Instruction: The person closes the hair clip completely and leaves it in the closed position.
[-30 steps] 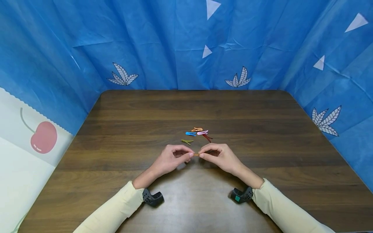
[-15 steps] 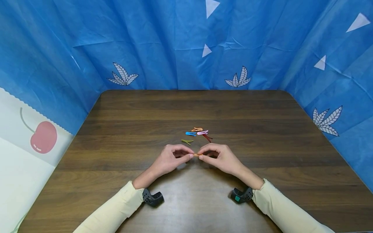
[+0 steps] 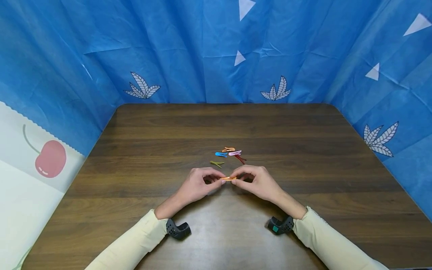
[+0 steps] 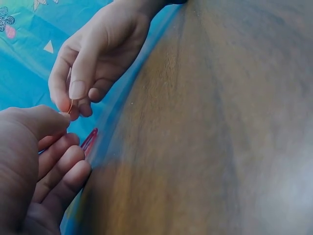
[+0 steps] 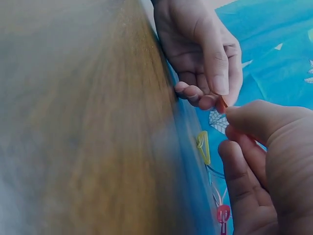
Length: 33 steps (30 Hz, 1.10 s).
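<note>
Curtain: a big blue curtain with white leaves and triangles (image 3: 189, 41) hung far past the fingers.
Table: a wide brown wooden table (image 3: 287, 135) lay under and all around the fingers.
Sleeves: two pale yellow cloth sleeves (image 3: 131, 240) came up behind the hands.
Left hand: the left hand (image 3: 199, 183) pinched one end of a little clip with its thumb and pointing finger.
Right hand: the right hand (image 3: 254, 182) pinched the other end the same way.
Wrist gadgets: two curved black wrist gadgets (image 3: 178, 229) sat behind the fingers, one on each arm.
Held clip: a thin orange hair clip (image 3: 228, 179) was right between both hands' fingertips.
Loose clips: a yellow-green V-shaped clip (image 3: 217, 163) lay near the left fingers, and a dark red clip (image 3: 240, 159) just past the right ones. A bright blue clip (image 3: 221, 154), a pale pink clip (image 3: 234, 153) and a second orange clip (image 3: 228, 149) lay farther out.
</note>
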Available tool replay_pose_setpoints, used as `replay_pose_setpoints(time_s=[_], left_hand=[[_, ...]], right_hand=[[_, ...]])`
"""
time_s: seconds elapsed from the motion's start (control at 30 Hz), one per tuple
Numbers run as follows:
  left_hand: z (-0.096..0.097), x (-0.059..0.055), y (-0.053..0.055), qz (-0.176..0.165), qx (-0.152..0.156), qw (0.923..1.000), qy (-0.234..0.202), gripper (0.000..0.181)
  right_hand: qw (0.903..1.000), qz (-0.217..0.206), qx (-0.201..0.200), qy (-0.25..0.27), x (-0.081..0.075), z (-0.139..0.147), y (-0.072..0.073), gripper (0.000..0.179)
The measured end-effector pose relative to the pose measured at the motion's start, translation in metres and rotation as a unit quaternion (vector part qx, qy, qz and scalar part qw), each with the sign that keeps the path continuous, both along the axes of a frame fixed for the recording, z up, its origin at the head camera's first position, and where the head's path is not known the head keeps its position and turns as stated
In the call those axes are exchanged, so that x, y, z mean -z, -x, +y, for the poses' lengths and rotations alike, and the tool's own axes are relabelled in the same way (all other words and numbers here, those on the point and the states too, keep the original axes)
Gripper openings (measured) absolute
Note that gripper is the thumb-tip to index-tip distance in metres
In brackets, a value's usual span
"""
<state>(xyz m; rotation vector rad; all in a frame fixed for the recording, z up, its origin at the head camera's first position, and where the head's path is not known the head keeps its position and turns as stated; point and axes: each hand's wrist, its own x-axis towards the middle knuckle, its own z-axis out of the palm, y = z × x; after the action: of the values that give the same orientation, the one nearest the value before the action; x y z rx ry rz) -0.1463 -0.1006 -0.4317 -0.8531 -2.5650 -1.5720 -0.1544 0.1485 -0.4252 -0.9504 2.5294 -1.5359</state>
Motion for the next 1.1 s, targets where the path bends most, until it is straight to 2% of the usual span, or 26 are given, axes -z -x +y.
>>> replay_pose_setpoints(time_s=[0.17,0.43,0.7,1.0,1.1], left_hand=[[0.003,-0.001,0.000,0.026,0.002,0.9996,0.004,0.009],[0.007,-0.005,0.001,0.041,-0.009,0.9991,0.000,0.009],[0.014,-0.011,0.002,0.009,-0.003,0.9999,-0.004,0.008],[0.024,-0.014,0.003,-0.042,0.003,0.9991,-0.008,0.007],[0.026,-0.014,0.006,-0.043,0.002,0.9991,-0.008,0.007]], right_hand=[[0.9993,0.029,0.001,-0.024,-0.003,0.003,0.000,0.014],[0.9990,0.031,-0.011,-0.029,-0.013,0.003,0.002,0.017],[0.9995,0.003,-0.011,-0.031,-0.017,0.003,0.002,0.016],[0.9990,0.006,0.009,-0.044,-0.016,0.014,0.002,0.017],[0.9985,0.020,0.010,-0.049,-0.016,0.016,0.003,0.018]])
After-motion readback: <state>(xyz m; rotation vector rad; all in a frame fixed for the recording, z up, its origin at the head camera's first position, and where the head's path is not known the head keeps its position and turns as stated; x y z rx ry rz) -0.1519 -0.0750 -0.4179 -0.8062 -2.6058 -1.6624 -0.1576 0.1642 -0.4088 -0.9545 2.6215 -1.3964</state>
